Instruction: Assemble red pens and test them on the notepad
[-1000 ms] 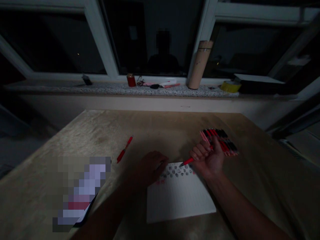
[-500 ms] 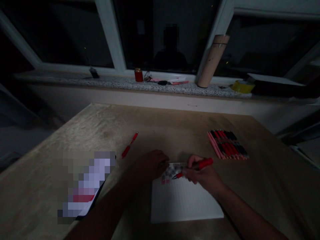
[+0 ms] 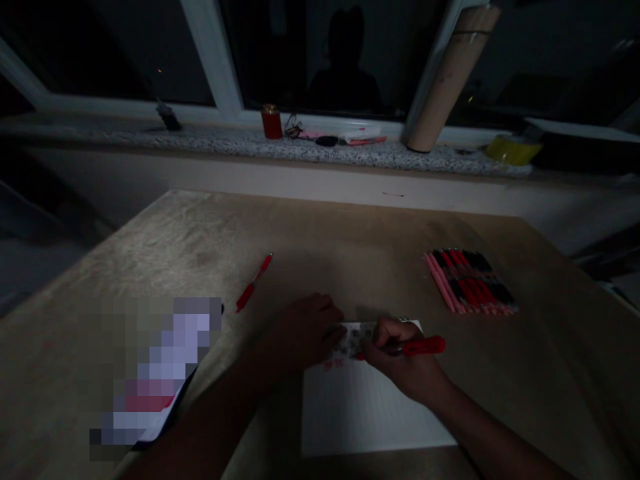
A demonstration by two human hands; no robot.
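Note:
In my right hand (image 3: 407, 360) is a red pen (image 3: 425, 345), gripped between thumb and fingers. Its tip points left and meets the paper just below a dark-patterned band along the top of a white notepad (image 3: 375, 413). Small red marks (image 3: 333, 365) stand at the pad's upper left. My left hand (image 3: 307, 333) rests over the pad's top left corner, fingers apart from the thumb and holding nothing I can see; the corner under it is hidden. Another red pen (image 3: 254, 282) lies on the table beyond my left forearm.
A row of pink, black and red pens (image 3: 470, 281) lies at the right of the table (image 3: 310, 227). To the left is a phone-like device (image 3: 160, 380), mostly pixelated. On the windowsill stand a red jar (image 3: 271, 123), a tall wooden-looking cylinder (image 3: 453, 80) and yellow tape (image 3: 513, 150).
The view has tipped down slightly. My right hand has turned, so the pen lies flatter and its tip sits a little farther right along the line. My left hand keeps its place on the pad.

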